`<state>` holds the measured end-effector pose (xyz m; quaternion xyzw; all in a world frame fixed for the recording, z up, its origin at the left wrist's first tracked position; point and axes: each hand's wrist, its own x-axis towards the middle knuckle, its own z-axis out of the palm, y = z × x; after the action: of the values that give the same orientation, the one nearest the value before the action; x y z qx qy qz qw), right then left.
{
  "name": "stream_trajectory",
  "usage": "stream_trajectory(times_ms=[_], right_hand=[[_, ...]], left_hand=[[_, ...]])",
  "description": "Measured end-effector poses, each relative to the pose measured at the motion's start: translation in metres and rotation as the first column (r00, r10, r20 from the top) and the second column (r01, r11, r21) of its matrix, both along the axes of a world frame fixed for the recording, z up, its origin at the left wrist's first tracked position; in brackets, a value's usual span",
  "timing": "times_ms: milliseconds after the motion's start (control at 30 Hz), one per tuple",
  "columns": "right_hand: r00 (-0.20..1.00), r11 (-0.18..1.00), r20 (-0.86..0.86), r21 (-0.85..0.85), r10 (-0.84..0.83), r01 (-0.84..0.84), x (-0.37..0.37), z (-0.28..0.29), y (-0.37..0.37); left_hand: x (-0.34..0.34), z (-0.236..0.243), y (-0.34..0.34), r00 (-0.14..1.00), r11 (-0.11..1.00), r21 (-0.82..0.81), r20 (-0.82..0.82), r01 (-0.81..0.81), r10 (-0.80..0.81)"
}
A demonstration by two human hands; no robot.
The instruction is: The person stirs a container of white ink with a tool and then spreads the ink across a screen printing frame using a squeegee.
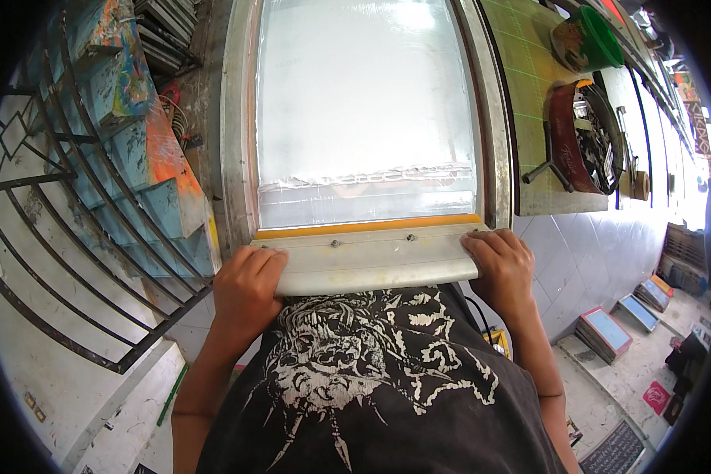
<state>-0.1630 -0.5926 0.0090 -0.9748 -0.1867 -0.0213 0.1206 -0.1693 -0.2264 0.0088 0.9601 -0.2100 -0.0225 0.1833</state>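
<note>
A wide screen-printing squeegee (363,258) with a pale metal handle and an orange blade lies across the near end of a framed printing screen (239,118). At its left end, the fingers of my left hand (250,284) are wrapped over the handle. My right hand (501,265) grips the opposite end the same way. Ahead of the blade, a ridge of thick white ink (363,175) runs across the mesh (363,95), which looks whitish and shiny. The squeegee hides the frame's near edge.
To the right, a green cutting mat (525,95) bears a green tub (588,39) and a round tin (565,146) full of tools. Black metal railing (95,158) and paint-stained blue boards (138,174) stand at left. Small framed screens (604,333) rest at lower right.
</note>
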Motion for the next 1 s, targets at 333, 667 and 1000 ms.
stream_trajectory(times_ms=[333, 667, 1000], right_hand=[[0.998, 1.0, 0.068, -0.01, -0.004, 0.004, 0.009, -0.01, 0.002], [0.974, 1.0, 0.226, 0.013, -0.024, 0.022, 0.036, -0.047, 0.004], [0.968, 0.999, 0.25, -0.025, 0.027, -0.021, 0.142, -0.047, 0.004]], left_hand=[[0.012, -0.012, 0.0, 0.996, 1.0, 0.001, 0.091, 0.012, -0.012], [0.035, -0.044, -0.003, 0.973, 0.998, 0.056, 0.228, -0.034, 0.02], [0.135, -0.046, -0.001, 0.983, 0.992, 0.111, 0.183, -0.052, 0.031]])
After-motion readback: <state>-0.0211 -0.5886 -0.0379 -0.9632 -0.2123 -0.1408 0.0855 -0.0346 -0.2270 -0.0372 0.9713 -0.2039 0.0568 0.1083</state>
